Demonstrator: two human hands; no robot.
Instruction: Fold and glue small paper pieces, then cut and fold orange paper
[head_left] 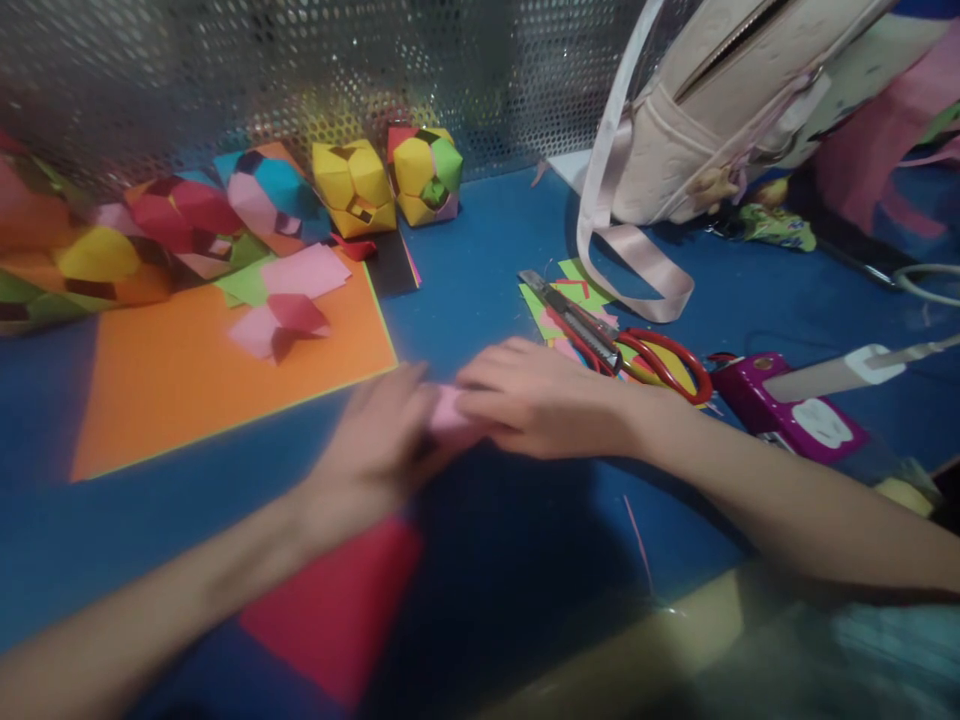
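Note:
A small piece of pink paper (448,415) is held between my two hands above the blue table. My left hand (379,430), blurred by motion, grips its left side. On its right side the fingers of my right hand (536,400) are closed over it, hiding part of the paper. Left of my hands lies an orange sheet (180,380) with a folded pink paper piece (277,325) on it. A red sheet (337,610) is partly under my left forearm.
Folded paper balls (352,185) line the perforated metal panel (300,70). Red-handled scissors (667,360) and a box cutter (574,315) rest on paper scraps. A purple power block (787,405) with a white plug, a ribbon (645,270) and a pale bag (697,120) occupy the right.

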